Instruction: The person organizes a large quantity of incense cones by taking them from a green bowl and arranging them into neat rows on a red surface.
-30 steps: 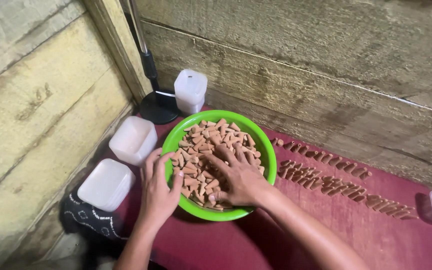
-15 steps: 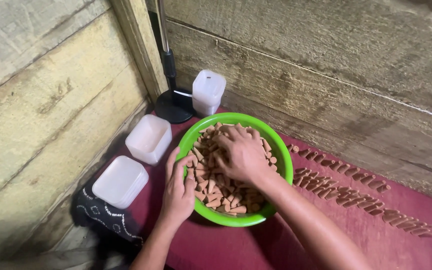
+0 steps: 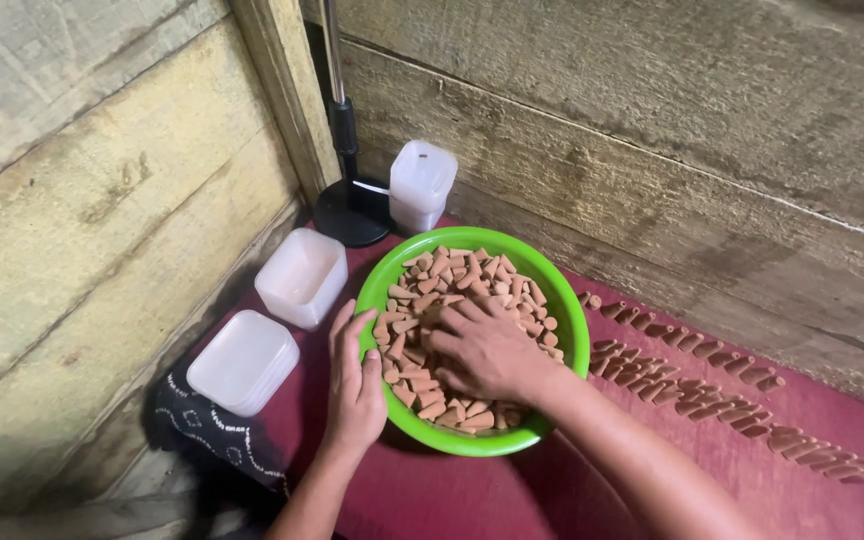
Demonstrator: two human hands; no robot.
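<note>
The left hand (image 3: 355, 385) lies flat against the near-left rim of the green bowl (image 3: 570, 330), fingers together and stretched out along the rim, gripping nothing. The right hand (image 3: 487, 348) is inside the bowl, palm down on the heap of small tan cone-shaped pieces (image 3: 442, 275) that fills it, fingers spread and slightly curled into the pile; whether any piece is pinched under them cannot be told, as the palm hides it.

The green bowl stands on a dark red cloth (image 3: 472, 495) that covers the worktop. To the right of the bowl, more cones of the same kind lie in rows (image 3: 692, 375) on the cloth, running away along the wooden plank wall (image 3: 652, 130). To the left of the bowl sit two white translucent square containers: one open box (image 3: 302, 277) just beside the rim, and a stack of lids or boxes (image 3: 243, 360) a little further left and nearer the person. Behind the bowl, against the wall, stands another white container (image 3: 421, 185), and just left of it the round black base (image 3: 349, 212) of a stand with a thin pole rising from it. A black patterned cloth (image 3: 207, 430) hangs at the worktop's edge, left of the bowl.
</note>
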